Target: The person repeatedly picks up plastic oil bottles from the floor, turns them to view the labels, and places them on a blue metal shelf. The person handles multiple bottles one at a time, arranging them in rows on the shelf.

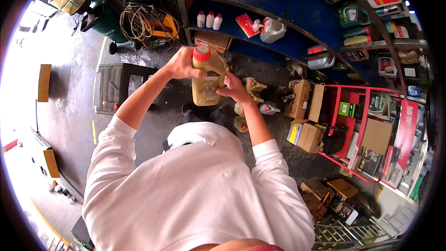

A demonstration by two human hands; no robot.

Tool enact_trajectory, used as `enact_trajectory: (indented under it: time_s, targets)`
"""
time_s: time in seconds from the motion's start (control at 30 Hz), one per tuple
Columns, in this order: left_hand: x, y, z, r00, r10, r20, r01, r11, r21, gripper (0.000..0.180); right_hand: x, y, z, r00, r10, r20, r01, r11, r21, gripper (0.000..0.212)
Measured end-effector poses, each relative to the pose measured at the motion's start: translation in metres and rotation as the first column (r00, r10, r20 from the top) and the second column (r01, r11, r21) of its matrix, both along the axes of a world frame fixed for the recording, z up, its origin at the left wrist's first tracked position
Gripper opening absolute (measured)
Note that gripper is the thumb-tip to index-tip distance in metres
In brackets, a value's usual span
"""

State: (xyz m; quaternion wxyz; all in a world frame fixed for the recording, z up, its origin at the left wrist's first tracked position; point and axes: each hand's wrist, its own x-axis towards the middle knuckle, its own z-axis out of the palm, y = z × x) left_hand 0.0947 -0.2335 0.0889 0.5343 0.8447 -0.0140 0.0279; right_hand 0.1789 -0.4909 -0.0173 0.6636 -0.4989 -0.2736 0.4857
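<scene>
A gold plastic oil jug (204,86) with a red screw cap is held up in front of me, roughly upright. My left hand (182,63) grips it near the neck and upper side, just under the cap. Lower on the opposite side, my right hand (235,89) presses its fingers against the jug beside its handle. Several similar gold jugs (253,85) stand on the floor just past my right hand, along with a grey jug (268,108).
Ahead is a metal shelf rack with blue shelves (223,2), holding small white bottles (209,20) and a silver jug (273,30). At right stand cardboard boxes (298,99) and a red-framed cart (367,88). A black plastic case (111,88) lies at left near coiled hose (144,25).
</scene>
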Motion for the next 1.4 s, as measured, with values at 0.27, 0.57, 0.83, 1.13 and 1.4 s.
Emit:
enact_trajectory:
  time_s: [0.27, 0.57, 0.83, 1.13, 1.4]
  targets:
    - [0.01, 0.003, 0.038, 0.994, -0.106, 0.004, 0.106, 0.994, 0.029, 0.064, -0.007, 0.001, 0.042, 0.997, -0.032, 0.069, 0.038, 0.996, -0.075, 0.068]
    - [0.026, 0.009, 0.023, 0.974, -0.188, -0.124, 0.167, 0.973, -0.159, 0.057, -0.029, 0.007, 0.047, 0.954, -0.278, 0.111, 0.279, 0.96, 0.013, 0.047]
    - [0.025, 0.009, -0.011, 0.964, -0.169, -0.203, 0.084, 0.925, -0.372, 0.069, -0.05, 0.015, 0.053, 0.931, -0.364, 0.013, 0.364, 0.931, -0.023, 0.043]
    - [-0.009, 0.016, -0.07, 0.952, -0.131, -0.278, -0.069, 0.791, -0.608, 0.066, -0.066, 0.012, 0.029, 0.845, -0.529, -0.084, 0.523, 0.848, -0.086, 0.042]
    - [-0.04, -0.013, -0.087, 0.944, -0.203, -0.261, 0.039, 0.852, -0.521, 0.069, -0.064, -0.002, 0.027, 0.812, -0.583, -0.033, 0.574, 0.807, -0.137, 0.046]
